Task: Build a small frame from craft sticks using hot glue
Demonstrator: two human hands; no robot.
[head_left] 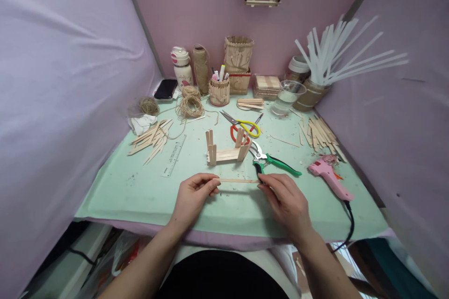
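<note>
A thin wooden stick is held level above the table's front part. My left hand pinches its left end, and my right hand pinches the right end. Just beyond it stands a small wooden stick frame with upright sticks at both ends. Green-handled pruners lie to the right of the frame, one handle passing close behind my right fingertips. Behind the frame are yellow-handled scissors and a red-handled tool, partly hidden.
A pink glue gun with a black cord lies at right. Stick piles and a ruler are at left. Twine, a water cup and a pen holder stand farther back.
</note>
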